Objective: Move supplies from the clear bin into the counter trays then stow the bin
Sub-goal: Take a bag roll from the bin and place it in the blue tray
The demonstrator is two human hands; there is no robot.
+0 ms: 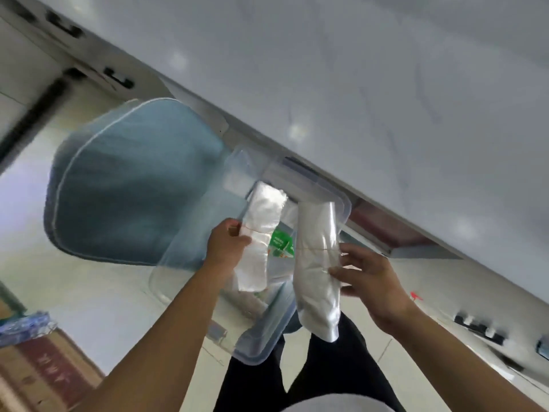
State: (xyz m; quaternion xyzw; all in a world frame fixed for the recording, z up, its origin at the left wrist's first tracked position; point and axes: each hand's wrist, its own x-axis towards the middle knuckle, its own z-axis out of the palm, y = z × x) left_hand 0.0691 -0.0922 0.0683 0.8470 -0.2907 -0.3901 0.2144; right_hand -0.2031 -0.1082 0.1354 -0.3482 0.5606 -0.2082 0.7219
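The clear bin (261, 346) sits low in front of me, just under the counter's edge, beside a blue cushioned chair. My left hand (225, 245) grips a rolled bundle of clear plastic bags (258, 233) tied with a rubber band, held over the bin. My right hand (368, 281) grips a second, longer bundle of clear plastic bags (318, 269) at its middle, also above the bin. A green and white packet (280, 242) lies inside the bin between the two bundles. The picture is blurred by motion.
The pale counter (386, 99) fills the upper right, its edge running diagonally. The blue chair seat (133, 185) stands left of the bin. A cardboard box (44, 376) with a blue wrapped item sits on the floor at lower left. Dark handles (478, 325) show at right.
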